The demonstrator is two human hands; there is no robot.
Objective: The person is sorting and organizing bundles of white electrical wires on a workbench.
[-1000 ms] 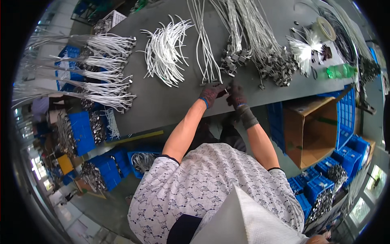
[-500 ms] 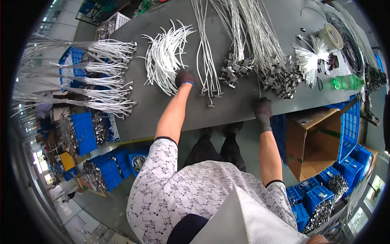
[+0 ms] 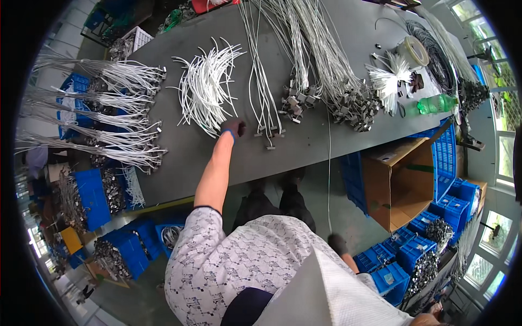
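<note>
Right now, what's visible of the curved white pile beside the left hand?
The white pile is a loose bunch of thin, curved strands, plastic-looking. It lies on the dark tabletop, strands roughly aligned, ends splayed at the far side. The gloved left hand is at its near end; whether they touch is unclear.

Pale shirt [image 3: 239, 255], small dark print, black sleeve trim [image 3: 209, 207]; dark gloves [image 3: 234, 127], left blue-edged; dark trousers [image 3: 297, 206].

pretty even indoor light, windows [image 3: 497, 227] on the right glowing bright, white tubes [image 3: 206, 89] popping off the dull table [image 3: 190, 163], heavy fisheye bend, left edge kinda mushy, all 4 corners pure black
</note>
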